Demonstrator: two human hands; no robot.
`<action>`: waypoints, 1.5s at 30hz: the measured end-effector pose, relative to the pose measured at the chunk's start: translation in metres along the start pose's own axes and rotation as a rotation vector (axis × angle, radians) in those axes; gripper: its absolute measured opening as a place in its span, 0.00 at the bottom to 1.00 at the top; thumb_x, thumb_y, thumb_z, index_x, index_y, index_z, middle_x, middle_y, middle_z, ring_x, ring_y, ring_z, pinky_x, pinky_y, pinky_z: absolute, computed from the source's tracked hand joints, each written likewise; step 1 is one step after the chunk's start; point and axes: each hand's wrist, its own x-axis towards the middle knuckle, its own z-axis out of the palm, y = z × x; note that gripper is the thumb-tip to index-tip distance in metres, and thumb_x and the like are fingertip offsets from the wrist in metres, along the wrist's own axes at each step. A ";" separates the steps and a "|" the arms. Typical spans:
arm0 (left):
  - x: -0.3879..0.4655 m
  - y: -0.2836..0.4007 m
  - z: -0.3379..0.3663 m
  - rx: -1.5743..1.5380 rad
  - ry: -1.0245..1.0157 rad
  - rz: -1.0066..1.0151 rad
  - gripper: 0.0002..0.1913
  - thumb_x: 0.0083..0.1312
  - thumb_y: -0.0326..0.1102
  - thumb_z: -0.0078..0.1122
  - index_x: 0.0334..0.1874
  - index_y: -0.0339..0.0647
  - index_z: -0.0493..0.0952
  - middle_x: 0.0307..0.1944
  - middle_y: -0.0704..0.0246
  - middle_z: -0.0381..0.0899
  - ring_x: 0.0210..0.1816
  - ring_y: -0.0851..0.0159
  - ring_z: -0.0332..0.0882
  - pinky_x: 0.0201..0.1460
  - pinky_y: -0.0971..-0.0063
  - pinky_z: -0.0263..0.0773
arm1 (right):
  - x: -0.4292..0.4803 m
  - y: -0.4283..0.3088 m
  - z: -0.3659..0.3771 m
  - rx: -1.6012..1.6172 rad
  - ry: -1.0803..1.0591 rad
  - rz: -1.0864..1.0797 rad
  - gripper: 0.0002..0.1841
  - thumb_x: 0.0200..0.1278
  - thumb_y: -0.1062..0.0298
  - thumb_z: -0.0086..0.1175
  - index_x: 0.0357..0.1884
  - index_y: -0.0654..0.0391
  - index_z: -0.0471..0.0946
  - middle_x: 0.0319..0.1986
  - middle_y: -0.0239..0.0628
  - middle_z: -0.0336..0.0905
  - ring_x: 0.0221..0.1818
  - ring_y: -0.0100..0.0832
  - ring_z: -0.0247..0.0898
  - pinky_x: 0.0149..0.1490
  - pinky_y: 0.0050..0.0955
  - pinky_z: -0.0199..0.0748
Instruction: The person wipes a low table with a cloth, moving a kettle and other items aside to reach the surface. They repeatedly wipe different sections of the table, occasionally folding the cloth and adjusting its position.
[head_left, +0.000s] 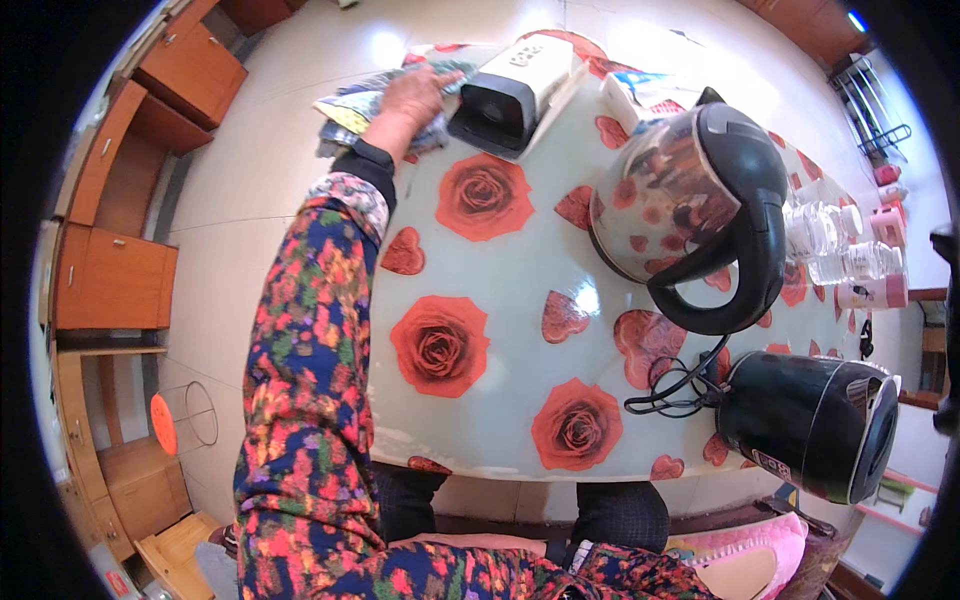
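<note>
My left hand (414, 96) reaches to the far left corner of the table and lies on a pile of folded patterned cloths (346, 112). Its fingertips point right, beside a white and black box-shaped device (517, 86) with a round part in its dark end. The curled fingers partly hide the cloth, so their grip on it is unclear. Low in the view, my right hand (480, 541) rests across my lap, mostly covered by the left sleeve. A flower-patterned cover (510, 285) with red roses and hearts spreads over the table.
A shiny kettle (645, 202) with a black handle stands right of centre. Nearer me is a dark kettle (795, 424), with a black cord (675, 394) beside it. Clear plastic bottles (825, 232) and a white-blue packet (634, 94) sit farther off. Wooden cabinets (127, 277) line the left.
</note>
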 end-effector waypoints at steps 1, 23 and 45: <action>-0.007 0.001 -0.002 -0.013 -0.010 0.034 0.25 0.66 0.34 0.49 0.64 0.75 0.72 0.50 0.63 0.75 0.53 0.53 0.78 0.53 0.60 0.75 | 0.000 0.000 0.001 -0.009 -0.004 0.009 0.23 0.73 0.60 0.49 0.61 0.66 0.69 0.62 0.42 0.68 0.61 0.33 0.64 0.66 0.30 0.58; 0.026 0.013 -0.005 -0.153 0.139 -0.357 0.17 0.70 0.44 0.46 0.60 0.67 0.75 0.56 0.60 0.74 0.60 0.52 0.72 0.60 0.56 0.67 | -0.017 -0.011 -0.008 -0.070 0.010 0.064 0.23 0.74 0.60 0.48 0.63 0.66 0.67 0.64 0.42 0.65 0.62 0.33 0.61 0.67 0.29 0.54; -0.218 0.108 -0.070 -0.310 -0.026 0.279 0.27 0.58 0.26 0.50 0.59 0.63 0.79 0.37 0.64 0.71 0.45 0.56 0.74 0.48 0.63 0.71 | 0.039 0.008 0.031 -0.360 -0.189 0.112 0.23 0.74 0.60 0.47 0.64 0.65 0.66 0.66 0.41 0.62 0.63 0.33 0.59 0.69 0.28 0.51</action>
